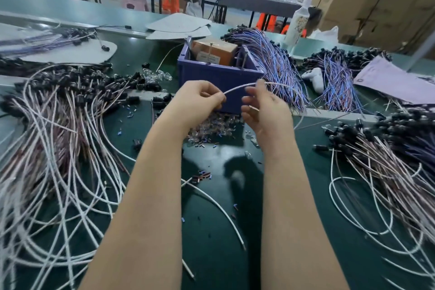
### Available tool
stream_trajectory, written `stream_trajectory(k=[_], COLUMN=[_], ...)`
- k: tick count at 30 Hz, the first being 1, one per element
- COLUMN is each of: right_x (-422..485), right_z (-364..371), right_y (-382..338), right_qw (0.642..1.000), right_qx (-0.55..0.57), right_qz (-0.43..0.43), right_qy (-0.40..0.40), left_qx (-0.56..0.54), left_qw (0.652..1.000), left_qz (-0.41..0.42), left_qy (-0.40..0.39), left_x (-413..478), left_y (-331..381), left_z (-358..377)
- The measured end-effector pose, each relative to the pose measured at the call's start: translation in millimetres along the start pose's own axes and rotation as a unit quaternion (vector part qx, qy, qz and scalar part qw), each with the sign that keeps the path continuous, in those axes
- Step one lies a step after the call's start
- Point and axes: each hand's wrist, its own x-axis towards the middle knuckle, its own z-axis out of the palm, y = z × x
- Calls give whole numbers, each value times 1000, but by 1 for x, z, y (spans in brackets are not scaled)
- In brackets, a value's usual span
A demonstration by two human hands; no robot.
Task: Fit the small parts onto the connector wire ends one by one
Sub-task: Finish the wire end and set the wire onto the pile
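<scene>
wire: white wire (240,87) held in the air at mid-frame, above the bench (211,195), in front of the blue bin (211,73).
left hand (200,99): fingers curled, thumb and forefinger pinching the wire's end.
right hand (266,113): fingers curled, upper fingertips pinching the wire further along; thin pale piece by the lower fingers, too small to tell.
long axis: shallow arch running left to right between the hands, end pointing left.
small parts (211,128): heaped on the bench just below both hands.
next, probably: picking one part, left hand nearer.

Thin white wire (244,86) in midair arc
</scene>
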Motion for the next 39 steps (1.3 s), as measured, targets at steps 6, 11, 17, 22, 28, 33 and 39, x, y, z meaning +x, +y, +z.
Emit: stream_trajectory(k=[6, 11, 17, 22, 28, 33, 39], right_x=[0, 6, 7, 9, 10, 11, -2], right_z=[8, -3, 1, 3, 4, -12, 22], right_y=[2, -3, -2, 2, 6, -2, -4], right_qw=[995, 973, 964, 962, 953, 929, 953], right_qx=[-23, 190, 222, 213, 228, 306, 300], right_qz=[-94, -44, -47, -71, -70, -49, 7], right_qy=[13, 121, 135, 157, 185, 200, 41], left_qx=[5, -23, -131, -119, -96, -93, -134], left_qw=[1000, 996, 983, 978, 967, 939, 988], left_qz=[14, -36, -88, -82, -71, -86, -47], left_qy=[4, 80, 96, 148, 226, 321, 61], left_x=[0, 3, 5, 7, 9, 13, 8], left_y=[2, -4, -7, -9, -12, -22, 5], left_z=[4, -9, -9, 0, 4, -9, 15])
